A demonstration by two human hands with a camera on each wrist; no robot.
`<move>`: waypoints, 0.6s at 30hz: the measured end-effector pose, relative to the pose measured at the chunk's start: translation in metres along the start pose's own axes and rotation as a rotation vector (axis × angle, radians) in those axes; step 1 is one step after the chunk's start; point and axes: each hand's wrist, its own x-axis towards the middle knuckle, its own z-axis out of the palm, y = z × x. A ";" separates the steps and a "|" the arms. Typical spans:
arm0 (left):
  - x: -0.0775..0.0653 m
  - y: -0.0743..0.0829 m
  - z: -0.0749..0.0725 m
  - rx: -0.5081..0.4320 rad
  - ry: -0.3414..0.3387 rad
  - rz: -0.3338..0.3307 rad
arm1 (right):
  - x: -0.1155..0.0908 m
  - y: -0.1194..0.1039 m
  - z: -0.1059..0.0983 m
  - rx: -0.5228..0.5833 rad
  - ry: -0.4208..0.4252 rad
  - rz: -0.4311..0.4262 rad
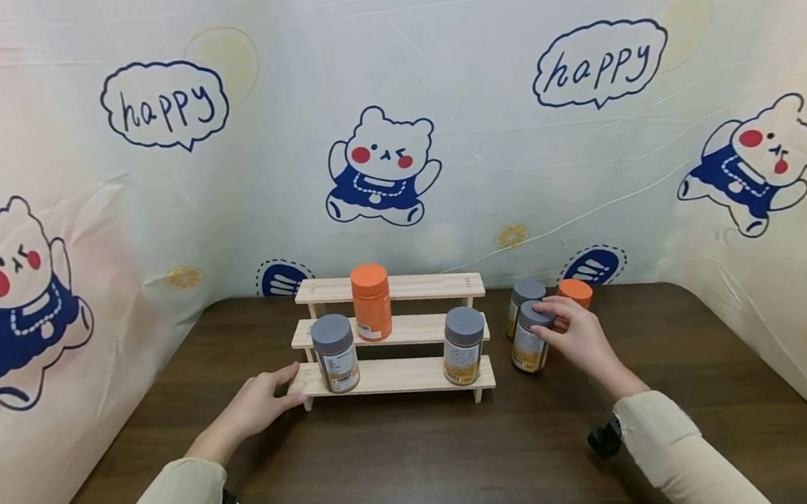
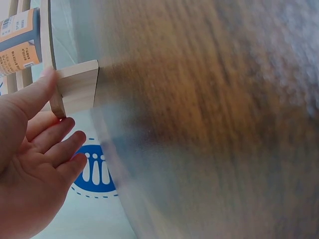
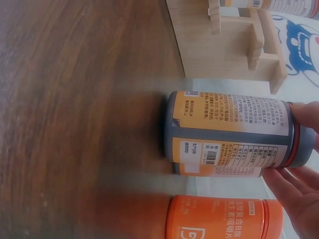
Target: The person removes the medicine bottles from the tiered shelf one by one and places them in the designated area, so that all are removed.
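Note:
My left hand [image 1: 259, 404] pinches the left end of the lowest step of a three-tier wooden display rack [image 1: 402, 375]; the left wrist view shows thumb and forefinger at the board's edge. My right hand [image 1: 587, 343] grips the grey lid of a supplement bottle [image 3: 227, 132] with an orange-and-white label, standing on the table right of the rack. Behind that bottle is another grey-lidded bottle [image 1: 527, 293], partly hidden. An orange bottle [image 3: 217, 219] stands beside them, mostly covered by my right hand in the head view.
On the rack, one grey-lidded bottle [image 1: 336, 354] stands at the lowest step's left and another [image 1: 464, 347] at its right. A second orange bottle [image 1: 372, 304] occupies the middle step. A printed cloth [image 1: 486, 183] hangs behind the brown table [image 1: 416, 477].

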 end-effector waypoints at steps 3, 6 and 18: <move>0.001 0.000 0.000 0.003 0.000 0.002 | 0.000 0.001 0.000 -0.002 0.005 -0.007; 0.000 0.000 0.000 0.005 0.003 0.005 | -0.001 0.001 0.000 -0.001 0.005 -0.010; 0.001 -0.001 0.000 0.012 0.014 0.024 | 0.001 0.002 -0.003 -0.019 -0.012 -0.019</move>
